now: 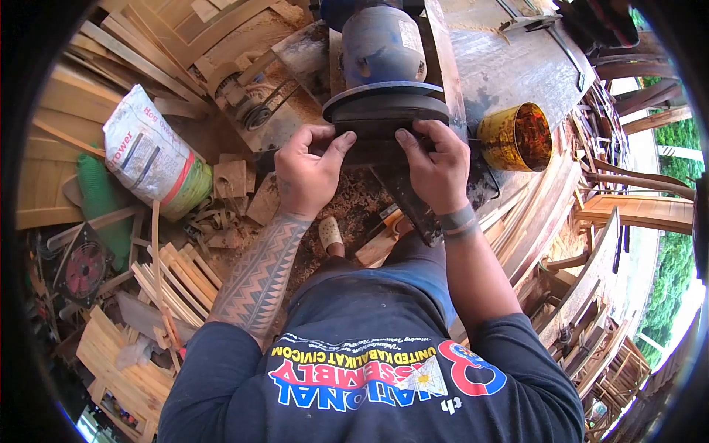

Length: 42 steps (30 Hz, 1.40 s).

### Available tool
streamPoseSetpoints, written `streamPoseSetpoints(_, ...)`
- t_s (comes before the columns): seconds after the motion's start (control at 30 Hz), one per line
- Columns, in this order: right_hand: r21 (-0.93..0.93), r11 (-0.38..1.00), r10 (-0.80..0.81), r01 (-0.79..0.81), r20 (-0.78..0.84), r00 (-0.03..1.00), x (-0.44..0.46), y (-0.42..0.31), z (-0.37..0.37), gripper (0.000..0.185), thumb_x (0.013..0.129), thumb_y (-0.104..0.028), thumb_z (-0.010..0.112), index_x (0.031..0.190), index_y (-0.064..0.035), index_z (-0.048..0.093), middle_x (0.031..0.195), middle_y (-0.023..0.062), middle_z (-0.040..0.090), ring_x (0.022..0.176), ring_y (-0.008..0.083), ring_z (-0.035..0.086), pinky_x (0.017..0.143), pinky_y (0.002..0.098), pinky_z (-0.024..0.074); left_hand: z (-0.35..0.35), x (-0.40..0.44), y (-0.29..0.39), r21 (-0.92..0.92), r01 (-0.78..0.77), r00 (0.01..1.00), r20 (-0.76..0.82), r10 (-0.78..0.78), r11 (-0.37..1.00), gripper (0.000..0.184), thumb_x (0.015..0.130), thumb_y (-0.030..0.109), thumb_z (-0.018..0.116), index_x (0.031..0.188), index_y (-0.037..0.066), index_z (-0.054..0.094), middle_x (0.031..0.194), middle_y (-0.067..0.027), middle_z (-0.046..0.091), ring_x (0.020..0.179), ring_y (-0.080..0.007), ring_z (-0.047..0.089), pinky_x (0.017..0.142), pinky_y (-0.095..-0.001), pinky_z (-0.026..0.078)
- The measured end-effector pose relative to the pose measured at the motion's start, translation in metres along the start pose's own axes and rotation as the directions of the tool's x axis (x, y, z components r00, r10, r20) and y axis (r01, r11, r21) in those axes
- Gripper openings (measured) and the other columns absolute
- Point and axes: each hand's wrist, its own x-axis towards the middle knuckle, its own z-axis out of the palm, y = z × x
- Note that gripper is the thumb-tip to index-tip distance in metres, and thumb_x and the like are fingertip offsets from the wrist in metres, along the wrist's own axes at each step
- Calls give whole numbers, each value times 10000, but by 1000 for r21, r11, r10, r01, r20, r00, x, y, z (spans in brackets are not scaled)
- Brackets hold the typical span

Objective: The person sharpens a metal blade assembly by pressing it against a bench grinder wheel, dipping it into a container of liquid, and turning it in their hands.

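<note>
My left hand (309, 166) pinches one end of a dark flat strip (375, 124) between thumb and fingers. At the strip's other end, my right hand (439, 164) grips in the same way. The strip lies level, right at the near side of a dark round disc (388, 103) on a grey bench motor (382, 48). Whether it touches the disc, I cannot tell. Its exact kind is too dark to make out.
A yellow tin can (515, 137) stands right of the disc. On the left are a white feed sack (151, 151), a green mesh bag (102, 199) and a fan (83, 267). Wood strips (177, 277) and shavings surround my legs. A belt pulley (257, 117) sits beyond my left hand.
</note>
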Motion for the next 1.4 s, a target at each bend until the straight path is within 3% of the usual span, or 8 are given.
streamPoseSetpoints(0.37, -1, 1000, -1, 1, 7, 1000, -1, -5, 9, 252, 921, -177, 864, 1038, 22, 762, 984, 191, 775, 862, 358, 762, 779, 410, 593, -9, 1, -6, -27, 28, 1000, -2, -28, 999, 264, 957, 179, 908, 987, -31, 751, 896, -45, 775, 810, -79, 679, 739, -262, 564)
streamPoseSetpoints(0.47, 0, 1000, -2, 2, 9, 1000, -2, -5, 13, 247, 918, -173, 863, 1029, 21, 758, 976, 189, 772, 863, 367, 757, 783, 415, 592, -11, 2, -8, -40, -26, 999, -37, 25, 999, 285, 921, 193, 928, 977, -32, 763, 841, -108, 806, 742, -127, 738, 697, -300, 588)
streamPoseSetpoints(0.57, 13, 1000, -11, 11, 5, 1000, -2, -6, 16, 243, 916, -168, 862, 1020, 23, 752, 968, 190, 768, 854, 373, 752, 780, 422, 591, -14, 2, -8, -45, -8, 1000, -18, 8, 999, 255, 964, 173, 902, 989, -31, 751, 898, -33, 770, 811, -70, 669, 734, -253, 555)
streamPoseSetpoints(0.67, -8, 997, -77, 77, -28, 997, -2, -4, 19, 250, 912, -150, 895, 1029, 29, 766, 871, 133, 767, 735, 169, 711, 718, 320, 570, -16, 1, -9, -59, 17, 1000, -20, -18, 998, 263, 963, 179, 903, 987, -33, 749, 900, -33, 765, 813, -73, 665, 736, -256, 556)
streamPoseSetpoints(0.77, 22, 999, -27, 27, 7, 1000, -2, -10, 18, 246, 914, -168, 863, 1012, 24, 744, 947, 191, 759, 842, 367, 750, 771, 422, 591, -20, 2, -5, -12, 8, 1000, -19, -8, 1000, 273, 963, 187, 905, 985, -35, 748, 907, -32, 764, 817, -72, 664, 740, -256, 557)
streamPoseSetpoints(0.87, 17, 999, -36, 36, 4, 999, -2, -12, 19, 245, 915, -170, 863, 1006, 23, 743, 939, 191, 756, 833, 368, 746, 767, 423, 591, -19, 3, -8, -45, -42, 997, -64, 39, 998, 283, 921, 186, 932, 981, -33, 763, 849, -104, 809, 739, -115, 728, 700, -296, 586)
streamPoseSetpoints(1.07, 16, 999, -44, 44, 8, 999, -1, -14, 22, 243, 915, -174, 863, 1002, 19, 744, 925, 191, 750, 817, 367, 742, 751, 420, 591, -23, 2, -14, -71, 57, 998, -21, -59, 996, 292, 960, 198, 909, 1017, -38, 747, 927, -38, 772, 831, -73, 674, 760, -255, 572)
streamPoseSetpoints(1.4, 12, 995, -103, 103, -10, 995, -2, -19, 32, 237, 898, -170, 874, 977, 7, 736, 887, 178, 734, 782, 369, 724, 720, 429, 576, -35, 2, -14, -31, 24, 999, -47, -25, 999, 276, 956, 187, 909, 1019, -30, 750, 907, -44, 774, 806, -79, 682, 740, -258, 565)
